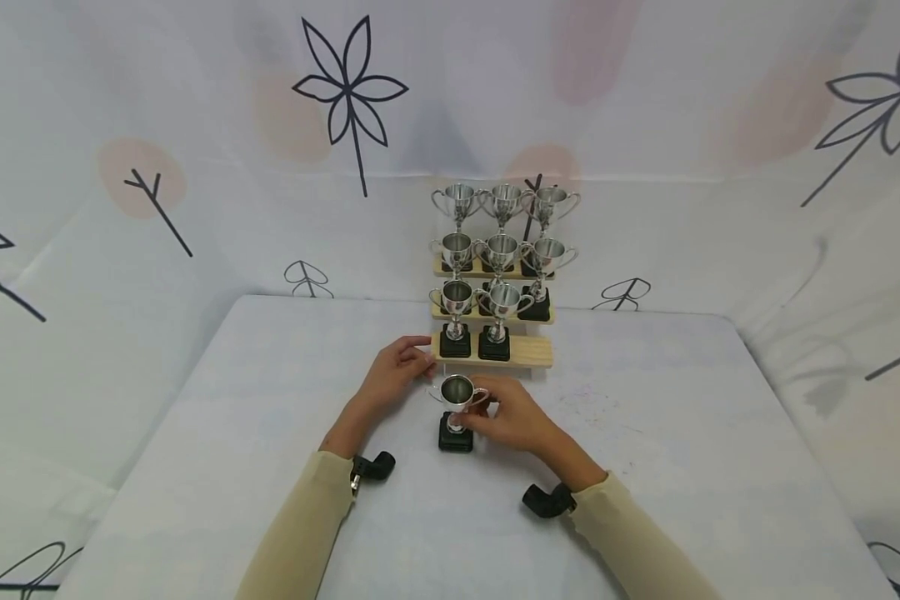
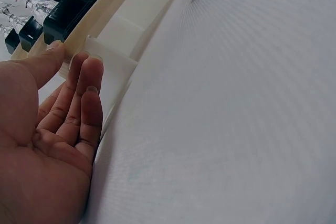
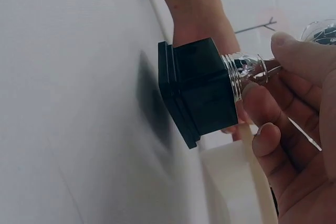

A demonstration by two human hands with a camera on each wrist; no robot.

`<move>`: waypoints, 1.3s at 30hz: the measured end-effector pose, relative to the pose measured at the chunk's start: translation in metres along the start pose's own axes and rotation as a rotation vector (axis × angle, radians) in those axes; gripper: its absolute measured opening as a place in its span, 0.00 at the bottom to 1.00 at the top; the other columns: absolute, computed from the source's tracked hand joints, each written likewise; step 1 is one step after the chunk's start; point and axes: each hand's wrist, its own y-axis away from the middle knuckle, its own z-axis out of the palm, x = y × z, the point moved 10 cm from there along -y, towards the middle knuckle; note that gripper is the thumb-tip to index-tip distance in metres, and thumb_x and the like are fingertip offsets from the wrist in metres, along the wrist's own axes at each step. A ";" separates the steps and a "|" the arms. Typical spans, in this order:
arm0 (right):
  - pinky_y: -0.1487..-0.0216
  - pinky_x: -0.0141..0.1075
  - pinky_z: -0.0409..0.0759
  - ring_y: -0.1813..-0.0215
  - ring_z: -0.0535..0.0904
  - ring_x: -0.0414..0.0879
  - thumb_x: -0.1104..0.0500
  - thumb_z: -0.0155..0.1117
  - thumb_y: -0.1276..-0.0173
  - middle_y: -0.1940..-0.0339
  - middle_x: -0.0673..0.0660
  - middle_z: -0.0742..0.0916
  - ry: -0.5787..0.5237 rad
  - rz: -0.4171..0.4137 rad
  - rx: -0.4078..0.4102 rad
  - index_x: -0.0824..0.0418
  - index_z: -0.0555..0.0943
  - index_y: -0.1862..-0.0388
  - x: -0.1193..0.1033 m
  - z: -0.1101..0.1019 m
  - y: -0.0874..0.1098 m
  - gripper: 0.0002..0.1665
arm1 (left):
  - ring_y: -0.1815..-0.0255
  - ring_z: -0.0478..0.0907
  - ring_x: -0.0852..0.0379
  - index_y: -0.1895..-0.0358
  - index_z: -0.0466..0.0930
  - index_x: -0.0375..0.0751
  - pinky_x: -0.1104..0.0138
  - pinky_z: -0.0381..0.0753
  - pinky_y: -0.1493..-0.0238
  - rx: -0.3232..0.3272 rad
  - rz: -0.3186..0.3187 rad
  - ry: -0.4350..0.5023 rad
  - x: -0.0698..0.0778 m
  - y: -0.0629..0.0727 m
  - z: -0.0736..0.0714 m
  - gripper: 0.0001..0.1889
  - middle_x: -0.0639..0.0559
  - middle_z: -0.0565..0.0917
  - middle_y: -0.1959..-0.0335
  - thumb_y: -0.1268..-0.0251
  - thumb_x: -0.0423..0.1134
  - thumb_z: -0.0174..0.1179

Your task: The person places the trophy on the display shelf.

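Note:
My right hand (image 1: 516, 414) pinches a small silver trophy cup (image 1: 456, 435) by its stem, in front of a tiered wooden stand (image 1: 532, 352). In the right wrist view the cup's black square base (image 3: 202, 90) hangs over the white cloth, with its shadow below. My left hand (image 1: 392, 377) grips the left end of the stand's lowest shelf. The left wrist view shows its thumb on top of the wooden board (image 2: 79, 38) and the fingers underneath. Two trophy cups stand on that lowest shelf, at left (image 1: 456, 340) and middle (image 1: 494, 343); bare wood shows at its right.
More trophy cups fill the two upper shelves, three on the top (image 1: 505, 198) and three on the middle one (image 1: 543, 258). White supports (image 2: 113, 45) hold the boards up. A white cloth covers the table (image 1: 270, 417); a patterned curtain (image 1: 195, 83) hangs behind.

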 end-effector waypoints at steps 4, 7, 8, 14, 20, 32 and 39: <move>0.65 0.37 0.82 0.66 0.82 0.39 0.61 0.81 0.35 0.62 0.46 0.89 0.007 0.022 0.022 0.53 0.87 0.52 0.000 -0.009 0.000 0.15 | 0.58 0.88 0.52 0.29 0.75 0.38 0.65 0.83 0.50 0.005 -0.008 -0.011 0.000 0.000 -0.001 0.23 0.40 0.90 0.56 0.21 0.39 0.63; 0.67 0.37 0.82 0.67 0.81 0.40 0.62 0.81 0.35 0.61 0.46 0.88 0.014 0.022 0.036 0.52 0.87 0.51 -0.001 -0.018 -0.001 0.15 | 0.59 0.88 0.53 0.29 0.75 0.39 0.66 0.83 0.51 0.006 -0.008 -0.021 0.000 0.000 -0.001 0.22 0.42 0.90 0.56 0.20 0.39 0.63; 0.68 0.37 0.82 0.68 0.81 0.40 0.62 0.81 0.35 0.61 0.46 0.87 0.021 0.021 0.042 0.51 0.87 0.51 -0.001 -0.020 -0.002 0.15 | 0.59 0.88 0.53 0.29 0.75 0.39 0.65 0.83 0.51 0.004 -0.007 -0.021 0.000 0.000 -0.001 0.22 0.42 0.90 0.56 0.20 0.39 0.63; 0.71 0.37 0.79 0.69 0.78 0.40 0.63 0.80 0.35 0.65 0.45 0.87 0.083 0.037 0.098 0.52 0.87 0.51 -0.002 -0.040 -0.001 0.15 | 0.59 0.89 0.52 0.29 0.75 0.38 0.64 0.84 0.50 0.003 -0.012 -0.011 -0.001 0.000 0.000 0.22 0.40 0.90 0.54 0.20 0.38 0.63; 0.72 0.35 0.75 0.72 0.76 0.42 0.65 0.79 0.34 0.69 0.46 0.88 0.093 0.060 0.176 0.54 0.88 0.51 -0.005 -0.062 0.003 0.15 | 0.58 0.89 0.52 0.29 0.75 0.39 0.64 0.83 0.49 0.013 -0.022 -0.024 -0.002 0.000 -0.001 0.22 0.42 0.90 0.55 0.20 0.39 0.63; 0.72 0.31 0.76 0.72 0.78 0.41 0.74 0.74 0.35 0.63 0.59 0.90 0.092 -0.027 0.325 0.63 0.87 0.51 -0.012 -0.103 0.011 0.15 | 0.56 0.89 0.51 0.29 0.75 0.41 0.64 0.83 0.49 0.026 -0.034 -0.042 -0.002 0.001 -0.002 0.22 0.44 0.90 0.56 0.20 0.40 0.63; 0.75 0.30 0.72 0.74 0.75 0.39 0.80 0.72 0.38 0.61 0.62 0.89 0.109 -0.038 0.420 0.67 0.87 0.51 -0.010 -0.119 0.016 0.18 | 0.56 0.88 0.53 0.29 0.75 0.41 0.65 0.82 0.49 0.019 -0.028 -0.032 -0.002 0.001 -0.001 0.22 0.46 0.91 0.56 0.21 0.40 0.63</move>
